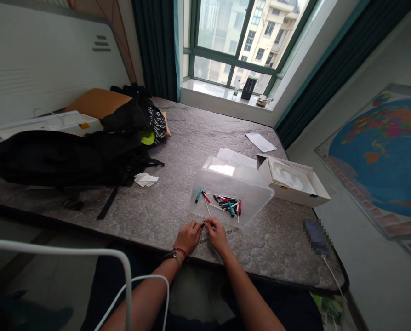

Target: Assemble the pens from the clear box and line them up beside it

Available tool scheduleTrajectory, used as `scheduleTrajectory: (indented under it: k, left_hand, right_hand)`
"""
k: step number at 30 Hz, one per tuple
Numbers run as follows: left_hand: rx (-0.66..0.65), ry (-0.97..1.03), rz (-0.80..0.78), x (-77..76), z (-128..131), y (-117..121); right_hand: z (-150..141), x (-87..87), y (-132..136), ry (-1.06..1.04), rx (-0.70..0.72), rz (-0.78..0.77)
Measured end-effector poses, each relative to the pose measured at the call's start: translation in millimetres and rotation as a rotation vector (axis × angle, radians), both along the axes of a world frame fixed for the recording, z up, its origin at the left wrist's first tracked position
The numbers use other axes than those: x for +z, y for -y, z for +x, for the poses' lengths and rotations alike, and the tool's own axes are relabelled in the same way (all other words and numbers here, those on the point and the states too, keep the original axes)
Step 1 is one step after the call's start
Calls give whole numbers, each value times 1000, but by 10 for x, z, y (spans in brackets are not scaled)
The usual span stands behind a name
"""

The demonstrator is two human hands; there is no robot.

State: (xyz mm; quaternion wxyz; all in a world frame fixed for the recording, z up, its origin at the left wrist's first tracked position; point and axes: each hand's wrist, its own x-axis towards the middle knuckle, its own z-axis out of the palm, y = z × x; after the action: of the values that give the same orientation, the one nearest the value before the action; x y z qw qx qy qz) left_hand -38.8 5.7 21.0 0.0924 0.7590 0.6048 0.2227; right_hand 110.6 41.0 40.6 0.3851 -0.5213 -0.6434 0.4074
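Observation:
My left hand (pixel 188 236) and my right hand (pixel 217 234) meet at the near edge of a bare mattress (pixel 178 151), fingers pinched together on a small dark pen-like piece (pixel 203 225) between them. The left wrist wears a red band and a watch. Just beyond the hands lies a clear plastic box (pixel 257 195) holding several pens (pixel 226 203) and pen parts in red, black and teal.
A white carton (pixel 293 181) sits right of the clear box, with papers (pixel 260 142) behind. Black bags (pixel 71 156) and clothes fill the mattress's left side. A phone (pixel 315 237) on a cable lies near the right edge. A window is at the back, a world map at right.

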Motion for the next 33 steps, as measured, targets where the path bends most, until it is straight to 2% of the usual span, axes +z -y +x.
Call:
scheduleTrajectory:
  k: [6,9,12,14,17,21,25,33]
  left_hand:
    - [-4,-7,0,-18,-6,-2]
    - [-2,5,3,-38,-5,-3]
    - [-3,19,-1,-56,0,-1]
    - [-1,26,-6,-60,4,1]
    - [2,32,-7,-57,6,4]
    - [6,30,-6,-53,5,5]
    - [5,23,-12,-58,3,3]
    - [5,24,-13,-40,3,7]
  right_hand:
    - [37,-50,44,-2,27,24]
    - [144,-27,-63,64,-6,17]
    - [294,57,-326,309,-78,49]
    - [366,127,-543,537,-66,47]
    - [386,213,-832,827,41,3]
    - [320,264,-1051,1042,164,-78]
    - [281,275,-1151,1114,245,-139]
    - [245,322,-1324,1115,336,-199]
